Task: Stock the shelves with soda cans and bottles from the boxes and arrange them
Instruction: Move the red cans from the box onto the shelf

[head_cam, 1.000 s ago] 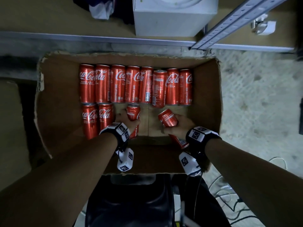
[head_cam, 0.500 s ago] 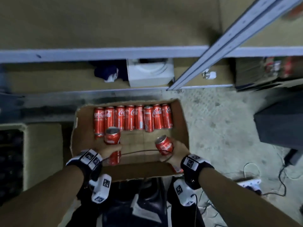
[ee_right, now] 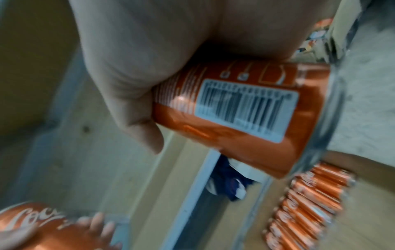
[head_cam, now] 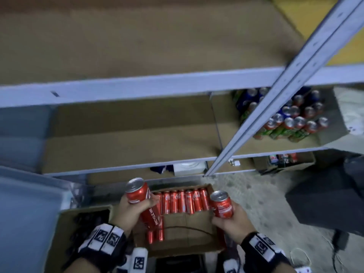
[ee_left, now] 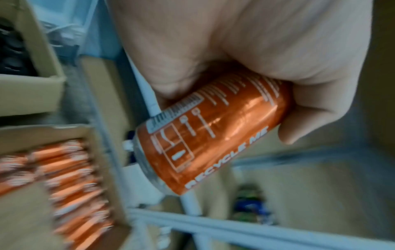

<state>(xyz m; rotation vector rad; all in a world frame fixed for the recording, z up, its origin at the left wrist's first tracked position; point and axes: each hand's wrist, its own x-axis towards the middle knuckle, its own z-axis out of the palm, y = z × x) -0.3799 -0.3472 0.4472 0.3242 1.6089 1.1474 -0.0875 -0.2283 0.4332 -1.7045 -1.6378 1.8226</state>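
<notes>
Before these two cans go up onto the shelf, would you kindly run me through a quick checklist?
1. Left hand grips its red can: ok.
2. Right hand grips its red can: ok.
3. Both cans lifted above the box: ok.
4. Bare board showing on the middle shelf ahead: ok.
5. Cans upright for setting down: not ok, the left one is tilted.
6. Cans free of dents: cannot tell, the wrist views are blurred.
</notes>
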